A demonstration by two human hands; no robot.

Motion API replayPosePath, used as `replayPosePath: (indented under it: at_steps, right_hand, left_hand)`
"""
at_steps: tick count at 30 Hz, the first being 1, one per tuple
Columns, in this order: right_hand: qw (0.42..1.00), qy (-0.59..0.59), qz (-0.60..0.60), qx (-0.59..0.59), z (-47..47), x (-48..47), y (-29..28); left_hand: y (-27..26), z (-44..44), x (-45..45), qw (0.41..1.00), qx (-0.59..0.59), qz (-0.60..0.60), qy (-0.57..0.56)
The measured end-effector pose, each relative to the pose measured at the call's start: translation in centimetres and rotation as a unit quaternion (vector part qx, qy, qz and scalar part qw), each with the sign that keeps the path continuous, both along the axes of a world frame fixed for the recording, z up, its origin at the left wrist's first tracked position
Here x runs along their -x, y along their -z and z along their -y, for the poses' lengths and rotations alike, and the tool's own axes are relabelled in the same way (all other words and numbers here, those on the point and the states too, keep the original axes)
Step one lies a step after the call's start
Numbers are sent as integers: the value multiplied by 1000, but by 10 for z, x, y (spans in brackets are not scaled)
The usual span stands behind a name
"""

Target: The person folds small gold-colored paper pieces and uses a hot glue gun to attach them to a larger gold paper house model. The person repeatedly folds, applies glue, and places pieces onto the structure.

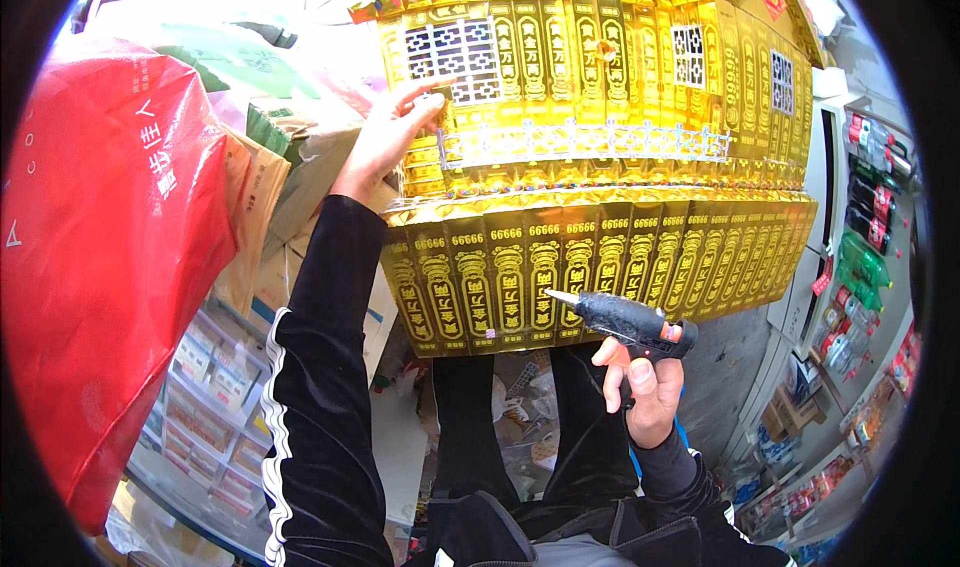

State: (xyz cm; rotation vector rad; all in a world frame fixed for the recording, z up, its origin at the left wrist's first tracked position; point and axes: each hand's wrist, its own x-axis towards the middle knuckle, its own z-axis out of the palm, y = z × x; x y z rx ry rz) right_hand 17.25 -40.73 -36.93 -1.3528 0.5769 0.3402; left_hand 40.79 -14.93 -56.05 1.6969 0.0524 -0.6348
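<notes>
A gold foil-paper model house [600,267] fills the space in front of me, with white lattice windows [452,60] and a pale plastic railing [585,143] along its front. My left hand [394,128] reaches to its left end and pinches a small gold paper piece [445,109] beside the lower corner of the large window. Whether that piece is fixed to the wall I cannot tell. My right hand [645,387] holds a black hot glue gun [622,323] low in front of the house's base, its metal nozzle pointing left.
A large red bag [120,229] stands at the left, beside brown paper bags [255,214] and clear plastic drawers [217,409]. Shelves with drink bottles [870,207] and packets run along the right. Plastic scraps [525,394] lie on the floor between my legs.
</notes>
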Motion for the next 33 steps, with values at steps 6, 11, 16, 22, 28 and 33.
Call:
replayPosePath:
  at_steps: [6, 11, 16, 22, 28, 33]
  right_hand:
    - [1000, 0, 5, -6, 1, 1, 1]
    - [1000, -5, 1, -10, 0, 1, 0]
    - [1000, -8, 0, -4, 0, -1, 1]
    - [1000, 13, -4, 3, -3, -1, 3]
    - [1000, -1, 0, 6, -3, -3, 5]
    - [1000, 5, -7, 15, -4, -5, 5]
  left_hand:
    - [1, -1, 1, 1000, 0, 1, 4]
    - [4, 0, 3, 999, 27, -14, -20]
    - [3, 0, 3, 1000, 10, -10, -6]
    - [-2, 1, 3, 999, -4, -36, -10]
    - [-9, 3, 4, 1000, -9, -22, -4]
    - [-8, 4, 3, 1000, -21, 8, 14]
